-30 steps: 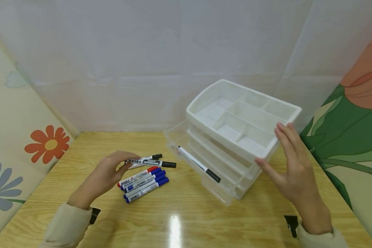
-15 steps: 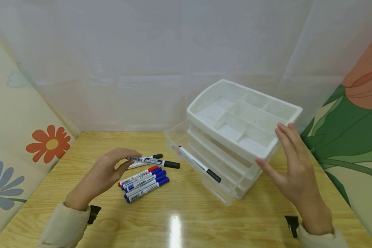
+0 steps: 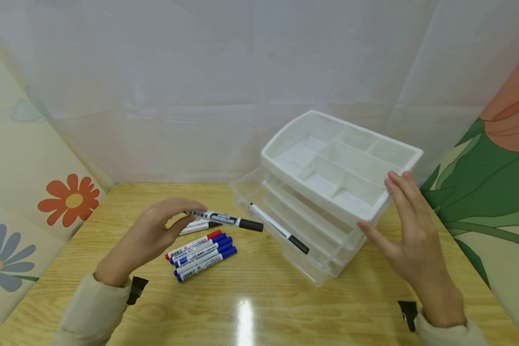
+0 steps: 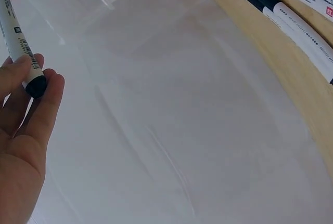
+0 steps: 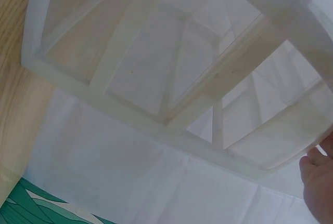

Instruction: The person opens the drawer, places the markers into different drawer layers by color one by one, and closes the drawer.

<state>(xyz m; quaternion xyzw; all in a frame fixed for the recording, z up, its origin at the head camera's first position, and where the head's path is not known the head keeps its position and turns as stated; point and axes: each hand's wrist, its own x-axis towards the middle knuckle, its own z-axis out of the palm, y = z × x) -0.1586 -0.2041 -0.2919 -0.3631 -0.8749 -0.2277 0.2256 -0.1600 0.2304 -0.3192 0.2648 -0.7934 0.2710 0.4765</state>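
My left hand (image 3: 151, 235) pinches a black-capped whiteboard marker (image 3: 227, 219) near its rear end, above the table. In the left wrist view, thumb and fingers grip that marker's dark end. The cap points toward a white plastic drawer organizer (image 3: 328, 192). One clear drawer (image 3: 304, 269) of it is pulled out, and another black-capped marker (image 3: 277, 226) lies along its front. With fingers extended, my right hand (image 3: 415, 240) rests on the organizer's right top corner; the right wrist view shows fingertips at its edge.
Several blue-capped markers (image 3: 207, 262) and a red-capped one (image 3: 194, 244) lie side by side on the wooden table (image 3: 190, 307). Black-capped markers (image 4: 302, 34) lie just behind them. A white sheet (image 3: 177, 86) hangs at the back, with flower-patterned panels on both sides.
My left hand has lifted the marker and carried it right, toward the pulled-out drawer. My right hand stays at the organizer's corner.
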